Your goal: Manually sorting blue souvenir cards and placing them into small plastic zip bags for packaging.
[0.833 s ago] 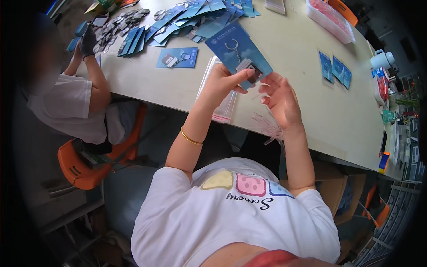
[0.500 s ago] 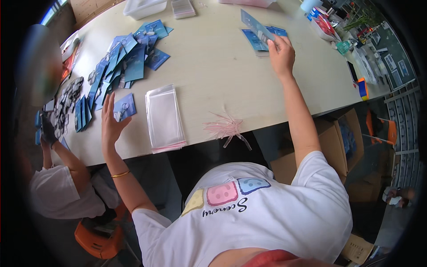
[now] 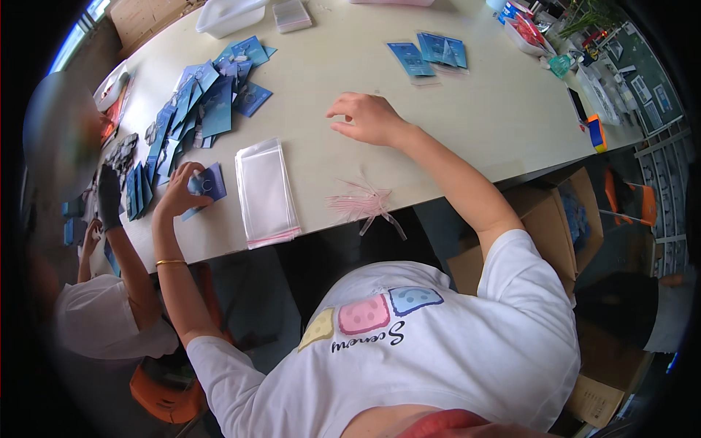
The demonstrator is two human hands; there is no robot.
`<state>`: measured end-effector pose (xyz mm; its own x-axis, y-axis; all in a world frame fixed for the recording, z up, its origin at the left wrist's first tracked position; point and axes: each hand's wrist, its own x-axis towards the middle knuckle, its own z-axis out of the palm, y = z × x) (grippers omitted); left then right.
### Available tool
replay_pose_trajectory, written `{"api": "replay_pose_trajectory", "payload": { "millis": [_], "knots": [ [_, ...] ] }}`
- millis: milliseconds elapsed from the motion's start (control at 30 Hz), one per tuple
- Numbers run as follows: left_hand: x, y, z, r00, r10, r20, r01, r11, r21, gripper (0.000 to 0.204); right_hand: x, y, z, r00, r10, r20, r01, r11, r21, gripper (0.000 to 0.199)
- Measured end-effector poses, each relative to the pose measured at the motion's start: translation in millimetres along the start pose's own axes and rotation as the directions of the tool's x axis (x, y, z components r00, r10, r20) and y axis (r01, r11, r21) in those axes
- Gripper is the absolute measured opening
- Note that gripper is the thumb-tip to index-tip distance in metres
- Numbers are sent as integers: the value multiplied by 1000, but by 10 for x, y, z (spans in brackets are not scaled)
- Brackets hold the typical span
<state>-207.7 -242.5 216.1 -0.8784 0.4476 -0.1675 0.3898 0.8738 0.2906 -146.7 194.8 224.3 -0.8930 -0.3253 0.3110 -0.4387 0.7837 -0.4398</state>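
My left hand (image 3: 177,193) is curled round a small blue card (image 3: 213,182) with a metal ring on it, thumb and fingers at its edges, close to the table's front left. Over the middle of the table is my right hand (image 3: 369,119), empty, with its fingers loosely bent and the thumb apart. Between the hands lies a stack of clear plastic bags (image 3: 267,191) with pink-edged ends. A bunch of thin pinkish strips (image 3: 365,201) sits near the front edge. Beyond my left hand spreads a pile of blue cards (image 3: 217,106). Several bagged blue cards (image 3: 410,58) rest at the far right.
White plastic tubs (image 3: 230,16) and a small clear box (image 3: 292,16) stand at the back. At left, a co-worker's gloved hand (image 3: 108,197) is beside a heap of small dark parts (image 3: 120,157). An orange-and-blue tape roll (image 3: 596,133) is on the right edge; a cardboard box (image 3: 544,226) stands below.
My right hand has let go of a bagged card at the far right and moved left and nearer. My left hand has closed on the blue card and shifted it slightly.
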Motion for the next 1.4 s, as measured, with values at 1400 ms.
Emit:
{"api": "replay_pose_trajectory", "payload": {
  "millis": [1400],
  "knots": [
    [71,2555,80,843,-100,-529,-538,-129,-833,30,-119,-1012,106,786,-32,-617,151,978,142,50]
  ]
}}
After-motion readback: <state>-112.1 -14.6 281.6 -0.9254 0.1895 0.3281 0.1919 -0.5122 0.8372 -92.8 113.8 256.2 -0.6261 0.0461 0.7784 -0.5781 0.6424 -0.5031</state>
